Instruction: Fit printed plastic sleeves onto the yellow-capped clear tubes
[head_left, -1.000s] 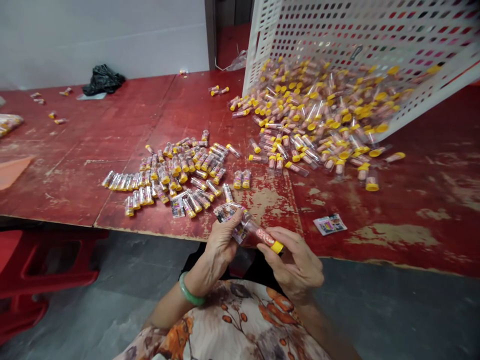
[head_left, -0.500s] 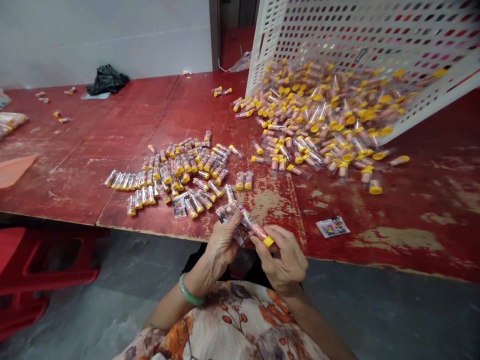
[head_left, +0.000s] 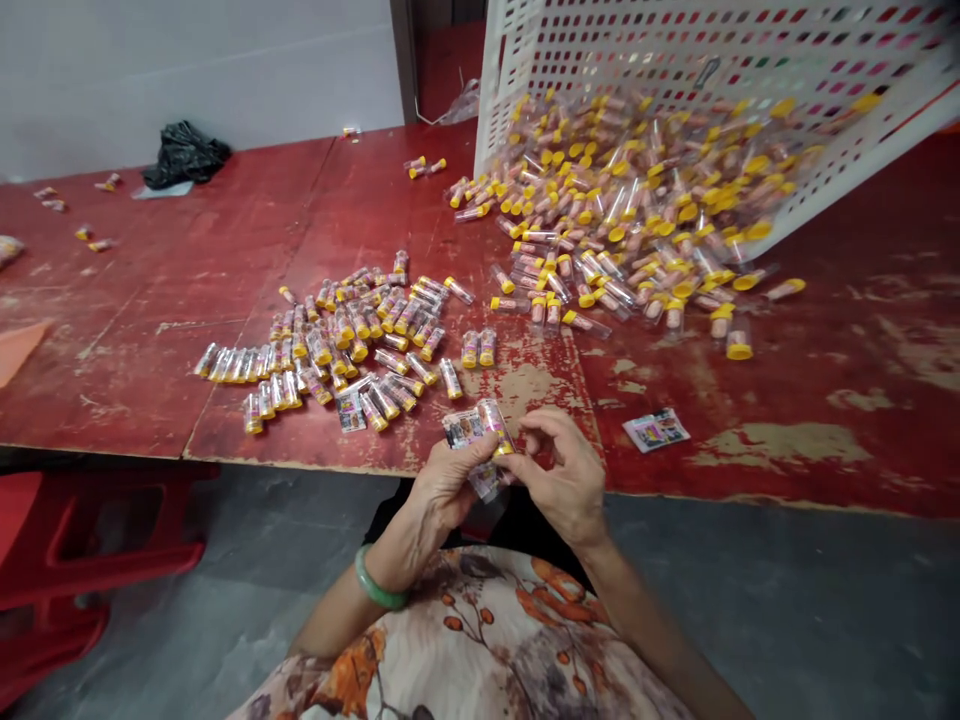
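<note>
Near the table's front edge, my left hand (head_left: 450,480) grips printed labels (head_left: 463,426) and a small clear tube (head_left: 495,425) with a printed wrap. My right hand (head_left: 562,475) is beside it, its thumb and fingertips pinching at the tube's lower end. Just beyond, to the left, lies a pile of wrapped tubes (head_left: 337,335) with yellow caps, some set side by side in rows. Two more tubes (head_left: 478,348) stand together ahead of my hands. To the right, a small stack of labels (head_left: 656,430) lies on the table.
A white perforated crate (head_left: 795,215) lies tipped at the back right, with many yellow-capped tubes (head_left: 615,200) spilling from it onto the red table (head_left: 255,230). A black plastic bag (head_left: 185,155) rests by the wall. Red stools (head_left: 127,560) stand below the table at left.
The tube has slid up and left, away from my right palm, and now looks shorter and upright in my left hand. The view has shifted slightly.
</note>
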